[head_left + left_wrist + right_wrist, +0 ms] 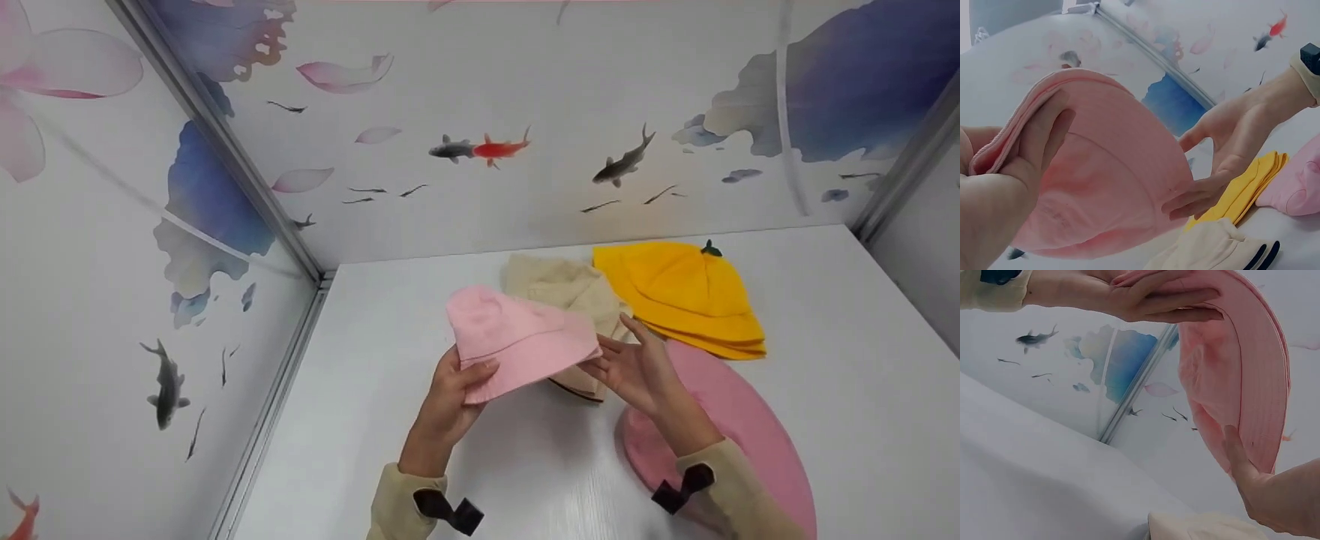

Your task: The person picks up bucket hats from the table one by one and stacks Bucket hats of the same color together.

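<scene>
A light pink bucket hat (517,337), its brim folded together, is held up above the table. My left hand (450,397) grips the brim at its left end, thumb on the near side; in the left wrist view its fingers (1044,129) lie along the folded edge. At the other end, my right hand (637,367) touches the hat with extended fingers, its thumb raised away from the fabric. The right wrist view shows the right hand (1275,495) against the hat's lower end. Behind the held hat, partly covered by it, lies a beige hat (559,281).
A yellow hat (682,289) with a green leaf tip lies at the back right. A larger pink hat (757,427) rests under the right forearm. The white table (360,375) meets patterned panels at its left and back edges.
</scene>
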